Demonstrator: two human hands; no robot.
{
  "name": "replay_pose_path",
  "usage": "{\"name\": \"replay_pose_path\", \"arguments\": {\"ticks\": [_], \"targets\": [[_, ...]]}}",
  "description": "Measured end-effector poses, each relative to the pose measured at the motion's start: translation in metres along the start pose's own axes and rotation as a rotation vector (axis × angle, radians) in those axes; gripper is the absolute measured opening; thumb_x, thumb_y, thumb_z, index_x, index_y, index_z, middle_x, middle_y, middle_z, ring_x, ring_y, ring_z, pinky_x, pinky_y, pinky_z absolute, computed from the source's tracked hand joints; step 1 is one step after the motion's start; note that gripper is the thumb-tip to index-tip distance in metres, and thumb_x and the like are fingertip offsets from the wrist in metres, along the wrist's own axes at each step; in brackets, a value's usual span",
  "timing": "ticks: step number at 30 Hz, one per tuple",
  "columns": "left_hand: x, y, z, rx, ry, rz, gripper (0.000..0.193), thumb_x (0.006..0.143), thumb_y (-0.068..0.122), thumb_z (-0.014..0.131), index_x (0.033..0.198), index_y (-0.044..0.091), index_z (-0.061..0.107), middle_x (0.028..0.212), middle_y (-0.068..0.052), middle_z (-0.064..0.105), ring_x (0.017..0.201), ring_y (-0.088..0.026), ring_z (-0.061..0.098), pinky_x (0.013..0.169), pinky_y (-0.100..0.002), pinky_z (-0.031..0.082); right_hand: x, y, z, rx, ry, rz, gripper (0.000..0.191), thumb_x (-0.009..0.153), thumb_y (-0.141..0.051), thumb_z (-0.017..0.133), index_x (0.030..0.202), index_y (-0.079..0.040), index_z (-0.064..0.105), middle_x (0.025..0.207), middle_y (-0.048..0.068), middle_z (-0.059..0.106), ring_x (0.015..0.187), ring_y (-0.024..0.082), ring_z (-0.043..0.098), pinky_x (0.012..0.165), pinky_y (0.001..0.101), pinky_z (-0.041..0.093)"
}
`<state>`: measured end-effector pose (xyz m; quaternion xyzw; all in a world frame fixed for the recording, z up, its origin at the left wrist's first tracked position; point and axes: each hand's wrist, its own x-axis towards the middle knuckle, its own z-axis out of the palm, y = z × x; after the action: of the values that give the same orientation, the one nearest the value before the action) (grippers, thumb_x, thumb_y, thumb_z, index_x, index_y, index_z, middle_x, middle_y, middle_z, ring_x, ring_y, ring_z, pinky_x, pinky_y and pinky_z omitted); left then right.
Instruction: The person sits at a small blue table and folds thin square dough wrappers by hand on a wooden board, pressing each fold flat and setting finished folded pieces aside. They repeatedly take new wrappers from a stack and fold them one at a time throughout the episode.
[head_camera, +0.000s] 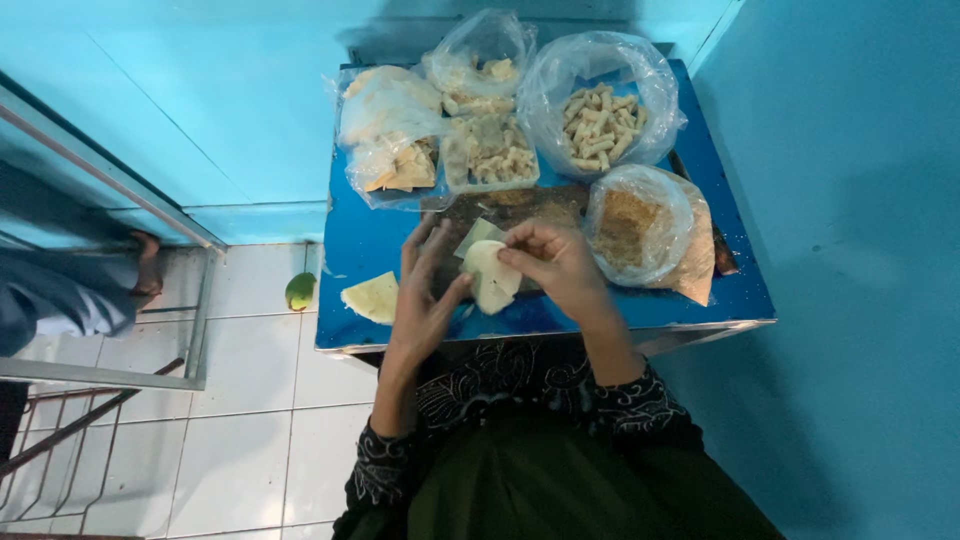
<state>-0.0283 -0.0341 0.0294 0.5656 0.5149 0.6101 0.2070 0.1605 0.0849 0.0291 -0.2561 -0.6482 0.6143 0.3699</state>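
Over the blue table (700, 290), a pale wrapper sheet (490, 275) sits half-folded between both hands: left hand (425, 290) cups it from below, right hand (550, 262) pinches its top edge. Judging by the bag of finished rolls (598, 120), many are done. One spare wrapper (372, 297) lies left, crumb bag (640, 230) right.

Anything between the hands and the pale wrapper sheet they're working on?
Nothing visible. Both the left hand and the right hand already hold the pale wrapper sheet directly, above the blue table. The bags of fillings sit behind it, apart from the grasp.
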Motion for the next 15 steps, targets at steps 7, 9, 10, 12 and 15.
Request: {"name": "replay_pose_path", "arguments": {"ticks": [7, 9, 10, 12, 15], "targets": [[-0.013, -0.042, 0.005, -0.303, -0.148, -0.242, 0.021, 0.100, 0.017, 0.073, 0.100, -0.004, 0.072, 0.120, -0.012, 0.071, 0.104, -0.016, 0.062, 0.089, -0.029, 0.050, 0.001, 0.018, -0.022, 0.225, 0.064, 0.044, 0.011, 0.094, -0.003, 0.073, 0.105, -0.002, 0.071, 0.098, 0.005, 0.074, 0.086, 0.011, 0.070, 0.080, 0.0267, 0.057], [-0.023, -0.053, 0.001, -0.429, -0.079, -0.401, 0.018, 0.098, 0.015, 0.071, 0.101, -0.002, 0.075, 0.101, -0.007, 0.073, 0.090, -0.013, 0.065, 0.081, -0.028, 0.051, 0.002, 0.023, -0.031, 0.328, 0.150, 0.131, 0.008, 0.095, -0.006, 0.073, 0.100, -0.002, 0.070, 0.094, 0.007, 0.074, 0.079, 0.014, 0.072, 0.073, 0.0307, 0.060], [-0.028, -0.057, -0.004, -0.489, -0.043, -0.481, 0.017, 0.097, 0.015, 0.071, 0.102, -0.001, 0.076, 0.092, -0.004, 0.074, 0.084, -0.012, 0.066, 0.077, -0.028, 0.052, 0.003, 0.024, -0.036, 0.357, 0.179, 0.123, 0.007, 0.095, -0.006, 0.073, 0.101, -0.003, 0.071, 0.094, 0.007, 0.074, 0.079, 0.014, 0.072, 0.072, 0.0318, 0.060], [-0.038, -0.062, -0.017, -0.538, 0.043, -0.511, 0.014, 0.097, 0.012, 0.070, 0.100, 0.000, 0.075, 0.089, -0.003, 0.073, 0.079, -0.011, 0.065, 0.073, -0.026, 0.051, 0.006, 0.023, -0.042, 0.414, 0.239, 0.100, 0.007, 0.095, -0.007, 0.074, 0.101, -0.003, 0.072, 0.093, 0.007, 0.073, 0.079, 0.014, 0.071, 0.070, 0.0339, 0.059], [-0.045, -0.065, -0.033, -0.600, 0.158, -0.531, 0.011, 0.097, 0.011, 0.069, 0.097, 0.001, 0.073, 0.088, -0.004, 0.074, 0.077, -0.009, 0.067, 0.073, -0.024, 0.053, 0.014, 0.020, -0.031, -0.123, 0.401, -0.032, 0.014, 0.091, -0.008, 0.075, 0.104, -0.004, 0.074, 0.096, 0.007, 0.076, 0.081, 0.015, 0.072, 0.074, 0.0327, 0.060]]}}
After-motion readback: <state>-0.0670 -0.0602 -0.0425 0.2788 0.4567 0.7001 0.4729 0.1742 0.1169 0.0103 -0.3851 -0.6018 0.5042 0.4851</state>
